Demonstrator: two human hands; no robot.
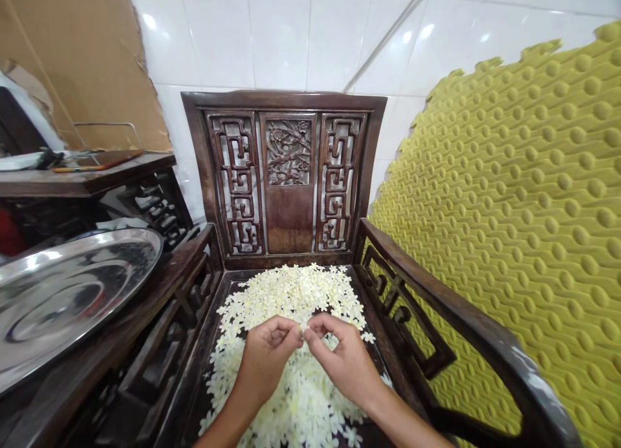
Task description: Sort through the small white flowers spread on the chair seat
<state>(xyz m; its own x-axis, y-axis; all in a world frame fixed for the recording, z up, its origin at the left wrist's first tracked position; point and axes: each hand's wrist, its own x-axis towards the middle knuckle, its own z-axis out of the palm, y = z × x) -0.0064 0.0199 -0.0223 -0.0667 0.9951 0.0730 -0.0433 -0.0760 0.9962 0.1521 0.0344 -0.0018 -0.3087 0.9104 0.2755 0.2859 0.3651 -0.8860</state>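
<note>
A heap of small white flowers [291, 293] covers the seat of a dark carved wooden chair [289, 176]. Both my hands hover over the heap, fingertips meeting. My left hand [266, 357] is curled, thumb and fingers pinched together. My right hand [342, 357] is pinched too, its fingertips touching those of the left. Between the fingertips sits a tiny white flower [305, 330], held by both hands. My forearms come in from the bottom edge.
A large shiny steel tray [68, 293] rests on the left, over the chair's left armrest. A yellow-green bumpy foam mat [524, 209] leans at the right behind the right armrest [436, 293]. Cardboard and a dark side table stand at the back left; white tiles behind.
</note>
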